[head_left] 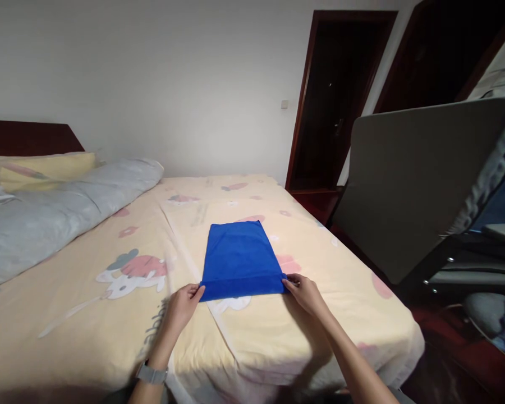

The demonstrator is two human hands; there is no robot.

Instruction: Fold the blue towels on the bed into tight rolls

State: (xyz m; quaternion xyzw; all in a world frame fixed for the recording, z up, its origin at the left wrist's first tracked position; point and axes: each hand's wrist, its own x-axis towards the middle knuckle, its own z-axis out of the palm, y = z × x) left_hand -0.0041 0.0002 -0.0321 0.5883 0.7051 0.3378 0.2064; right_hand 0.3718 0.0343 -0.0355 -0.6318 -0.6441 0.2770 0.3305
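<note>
A blue cloth (239, 258), folded into a rectangle, lies flat on the yellow patterned bed sheet (109, 314). My left hand (184, 306) pinches its near left corner. My right hand (303, 292) pinches its near right corner. Both hands rest low on the sheet, fingers closed on the cloth's near edge. A watch sits on my left wrist (151, 373).
A grey duvet (54, 207) and a yellow pillow (46, 168) lie at the left by the dark headboard. A grey tilted board (416, 179) on a dark frame stands right of the bed. Dark wooden doorways (332, 101) are behind. The bed's corner (404, 331) is at the right.
</note>
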